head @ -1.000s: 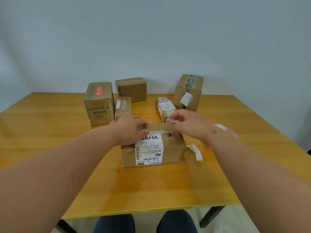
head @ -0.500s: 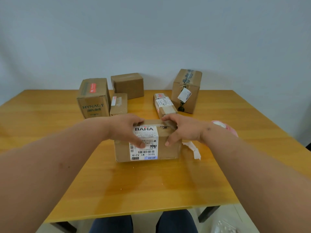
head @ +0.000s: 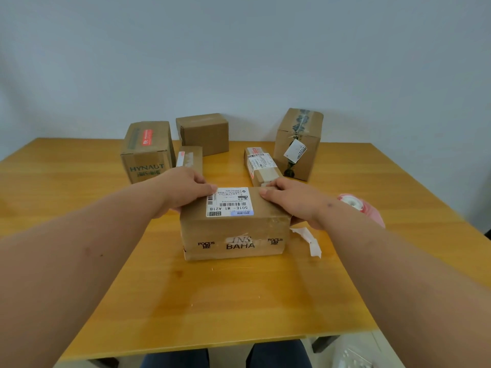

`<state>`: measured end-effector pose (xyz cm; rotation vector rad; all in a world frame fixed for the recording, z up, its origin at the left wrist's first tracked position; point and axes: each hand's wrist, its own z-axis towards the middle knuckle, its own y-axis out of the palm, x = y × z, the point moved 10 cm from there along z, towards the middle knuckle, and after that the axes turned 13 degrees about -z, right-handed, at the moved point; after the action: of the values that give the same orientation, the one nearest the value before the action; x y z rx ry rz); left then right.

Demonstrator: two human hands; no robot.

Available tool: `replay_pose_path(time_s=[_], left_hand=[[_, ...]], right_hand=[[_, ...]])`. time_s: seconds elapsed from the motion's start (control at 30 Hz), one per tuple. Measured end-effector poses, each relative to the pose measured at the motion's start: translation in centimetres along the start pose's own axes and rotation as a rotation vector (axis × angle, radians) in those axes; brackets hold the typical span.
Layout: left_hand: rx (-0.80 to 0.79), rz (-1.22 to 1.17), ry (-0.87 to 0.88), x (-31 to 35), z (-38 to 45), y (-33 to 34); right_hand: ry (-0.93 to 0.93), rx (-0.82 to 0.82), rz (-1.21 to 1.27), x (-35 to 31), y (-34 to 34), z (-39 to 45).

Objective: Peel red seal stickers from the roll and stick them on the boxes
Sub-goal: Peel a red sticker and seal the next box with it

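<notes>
The near box [head: 233,224] is sitting on the table [head: 212,293] right in front of the person, its white shipping label [head: 229,201] facing up and the print "BAHA" showing on its near side. The left hand [head: 183,189] is gripping the box's far left corner, fingers curled over the top edge by the label. The right hand [head: 289,200] is gripping the far right corner, fingers bent over the top and thumb side running down the right wall. Both forearms are reaching in from the bottom corners of the view.

A strip of white backing paper [head: 308,239] is lying crumpled on the table just beside the box's right side. The sticker roll [head: 358,208], pink-red with a white core, is lying behind the right wrist, partly hidden by it.

The table is a glossy yellow wood top, catching soft reflections; a plain pale wall [head: 239,62] is standing behind it. The person's dark trouser knees are showing under the near edge.

Five more cardboard boxes are standing further back, all closed, so their contents cannot be told. The HYNAUT box [head: 146,150] at the left is wearing a red sticker [head: 147,137] on its top. A small flat box [head: 190,159] is sitting just beside it. A plain box [head: 203,134] is standing near the wall. A long box [head: 260,166] with a white label is lying right of centre, and a tall box [head: 299,142] with dark tape and a hanging tag is standing beside it.
</notes>
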<state>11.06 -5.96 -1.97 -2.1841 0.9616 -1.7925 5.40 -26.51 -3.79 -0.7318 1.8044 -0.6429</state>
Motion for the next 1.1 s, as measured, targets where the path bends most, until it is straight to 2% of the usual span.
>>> replay_pose_path(time_s=[0.1,0.27,0.47,0.5,0.6,0.67,0.77,0.87,0.93,1.1], left_hand=[[0.021,0.052,0.005,0.5,0.1,0.0],[0.072,0.0,-0.055,-0.1,0.5,-0.9],[0.133,-0.159,-0.132,-0.4,0.5,-1.7],[0.136,-0.083,-0.129,-0.4,0.6,-1.6],[0.172,0.455,-0.007,0.8,1.1,-1.3],[0.183,0.607,0.052,1.2,1.3,-0.6],[0.183,0.67,0.135,2.2,1.4,0.3],[0.186,0.564,0.257,4.3,1.2,1.4],[0.203,0.536,0.35,6.0,1.0,2.4],[0.166,0.511,0.461,9.8,0.2,6.6]], right_hand=[[-0.013,-0.007,-0.006,-0.3,0.2,0.0],[-0.092,-0.182,-0.042,-0.6,1.3,-0.3],[-0.062,-0.102,-0.169,-0.9,0.6,0.4],[-0.044,-0.08,-0.17,-1.0,0.5,0.6],[0.003,0.046,-0.29,-1.3,0.1,1.5],[0.013,0.133,-0.45,-1.6,-0.4,2.0],[0.003,0.273,-0.457,-1.8,-2.7,2.1],[0.009,0.497,-0.444,-0.8,-7.0,0.9],[0.072,0.59,-0.449,0.6,-9.4,-0.5],[0.276,0.579,-0.464,6.0,-12.3,-3.0]])
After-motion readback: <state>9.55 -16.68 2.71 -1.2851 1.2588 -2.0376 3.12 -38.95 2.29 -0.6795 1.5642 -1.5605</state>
